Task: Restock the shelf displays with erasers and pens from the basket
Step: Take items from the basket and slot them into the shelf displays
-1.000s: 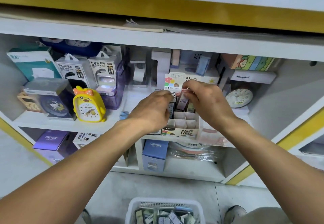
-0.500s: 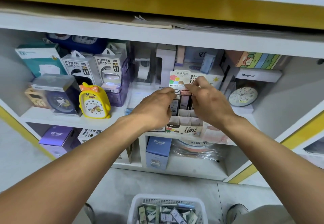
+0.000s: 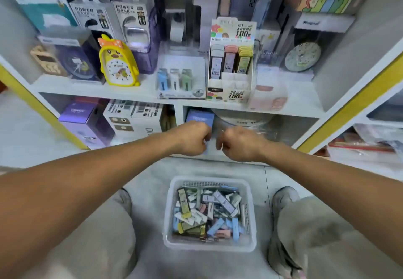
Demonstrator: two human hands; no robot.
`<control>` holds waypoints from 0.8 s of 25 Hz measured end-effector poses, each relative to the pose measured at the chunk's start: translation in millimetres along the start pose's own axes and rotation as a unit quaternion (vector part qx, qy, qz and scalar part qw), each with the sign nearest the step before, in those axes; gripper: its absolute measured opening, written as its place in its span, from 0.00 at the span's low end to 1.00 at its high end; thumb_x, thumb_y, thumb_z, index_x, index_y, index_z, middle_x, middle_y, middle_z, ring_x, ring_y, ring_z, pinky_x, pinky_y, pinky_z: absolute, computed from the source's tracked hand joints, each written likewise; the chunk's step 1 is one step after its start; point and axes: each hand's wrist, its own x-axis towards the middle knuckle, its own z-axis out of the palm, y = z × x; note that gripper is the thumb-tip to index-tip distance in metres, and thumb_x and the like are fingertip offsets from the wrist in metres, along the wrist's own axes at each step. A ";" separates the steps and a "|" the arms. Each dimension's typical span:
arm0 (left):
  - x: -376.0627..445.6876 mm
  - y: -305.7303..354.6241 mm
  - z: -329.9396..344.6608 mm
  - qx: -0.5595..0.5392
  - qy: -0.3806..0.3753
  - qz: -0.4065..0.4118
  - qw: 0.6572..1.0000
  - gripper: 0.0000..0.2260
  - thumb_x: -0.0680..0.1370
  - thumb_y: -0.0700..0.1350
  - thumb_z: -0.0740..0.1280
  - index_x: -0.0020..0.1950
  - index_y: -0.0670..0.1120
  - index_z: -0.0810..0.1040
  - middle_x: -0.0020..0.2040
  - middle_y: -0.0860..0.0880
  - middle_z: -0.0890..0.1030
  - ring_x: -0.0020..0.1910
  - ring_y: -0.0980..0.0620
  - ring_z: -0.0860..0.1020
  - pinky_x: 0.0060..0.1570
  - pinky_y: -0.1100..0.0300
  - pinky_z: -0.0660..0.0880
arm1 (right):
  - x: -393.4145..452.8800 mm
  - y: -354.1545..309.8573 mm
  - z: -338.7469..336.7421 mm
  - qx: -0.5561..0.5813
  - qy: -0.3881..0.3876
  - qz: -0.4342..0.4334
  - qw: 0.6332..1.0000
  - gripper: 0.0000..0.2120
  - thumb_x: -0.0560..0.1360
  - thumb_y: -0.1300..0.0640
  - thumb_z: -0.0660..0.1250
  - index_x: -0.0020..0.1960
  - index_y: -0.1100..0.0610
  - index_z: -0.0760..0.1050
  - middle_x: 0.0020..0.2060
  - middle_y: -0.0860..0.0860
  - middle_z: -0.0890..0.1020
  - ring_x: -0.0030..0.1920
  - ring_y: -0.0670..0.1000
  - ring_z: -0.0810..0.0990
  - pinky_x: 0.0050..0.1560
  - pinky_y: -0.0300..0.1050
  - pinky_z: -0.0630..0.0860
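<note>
Both hands hang in the air between the shelf and the basket [image 3: 172,193], so this looks like the moment between two loads: one batch is in the display box [image 3: 231,75] and the next is not yet taken. The left hand [image 3: 192,139] and the right hand [image 3: 238,144] are close together, in front of the lower shelf [image 3: 283,112]. The fingers of both are loosely curled, and I see nothing in either grip.

The display box stands near the front edge of the upper shelf, just right of the middle. Its back row holds three stacks of packets [image 3: 230,60], and the front cells look empty. A second tray [image 3: 181,82] beside it, on the left, holds three small items.

The basket stands on the floor, below the hands and well apart from them, between the person's knees. It is full of mixed packets. I judge that the next move calls for lowering a hand into it and choosing packets that match the empty cells.
</note>
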 end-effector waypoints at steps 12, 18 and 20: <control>-6.5 -31.8 220.4 0.085 -0.278 -0.041 0.956 0.10 0.74 0.38 0.69 0.54 0.40 0.77 0.51 0.43 0.80 0.48 0.45 0.79 0.42 0.55 0.75 | -8.1 27.5 236.9 0.064 -0.207 0.091 0.972 0.11 0.77 0.60 0.66 0.58 0.59 0.77 0.55 0.57 0.81 0.53 0.55 0.80 0.54 0.51 0.80; -7.3 -46.9 274.6 0.177 -0.230 -0.004 0.957 0.35 0.67 0.50 0.75 0.70 0.40 0.68 0.67 0.38 0.67 0.64 0.39 0.68 0.59 0.45 0.72 | -10.5 19.7 279.7 0.055 -0.187 0.120 0.973 0.18 0.74 0.55 0.72 0.61 0.54 0.73 0.58 0.52 0.76 0.58 0.56 0.79 0.52 0.52 0.81; -11.2 -47.9 287.8 0.220 -0.211 0.037 0.952 0.41 0.65 0.54 0.76 0.72 0.40 0.65 0.68 0.38 0.64 0.66 0.39 0.64 0.64 0.44 0.67 | -18.7 19.2 294.2 -0.003 -0.195 0.087 0.977 0.26 0.72 0.52 0.73 0.67 0.55 0.70 0.65 0.53 0.70 0.64 0.56 0.74 0.60 0.54 0.77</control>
